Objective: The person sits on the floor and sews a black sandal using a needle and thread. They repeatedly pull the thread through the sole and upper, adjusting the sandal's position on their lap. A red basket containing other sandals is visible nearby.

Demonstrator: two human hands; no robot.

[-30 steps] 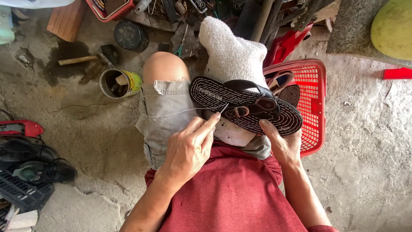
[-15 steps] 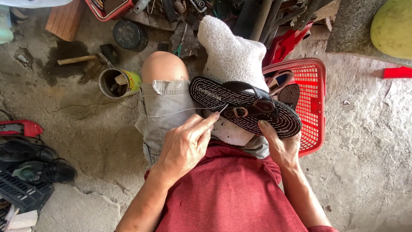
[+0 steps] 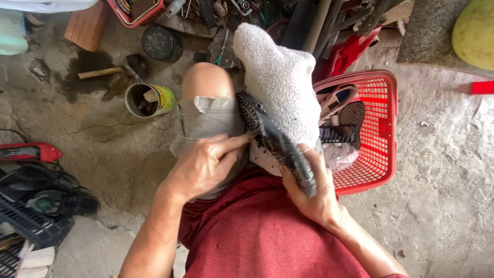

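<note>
While right hand (image 3: 314, 198) gripped sandal (image 3: 278, 141) on edge, left hand (image 3: 203, 164) pinched thread (image 3: 193, 138); stitching underway, next pull probably needs steady tension.

— How much of the sandal (image 3: 278, 141) could you make out?

— Only its edge and a strip of patterned sole. It stood turned on its side, so the upper face was hidden against the white cloth (image 3: 280, 77), and the lower end sat behind the right hand (image 3: 314, 198).

— And the left hand (image 3: 203, 164)?

— Its fingertips (image 3: 242, 140) met the sandal's edge, but whatever they pinched was too small to tell.

— The red basket (image 3: 378, 154)?

— The cloth covered its near side, and the shoes inside showed only in part.

— Anything else?

— The tools along the top edge were cut off and jumbled. The open can (image 3: 149, 99) held something I couldn't identify.
</note>
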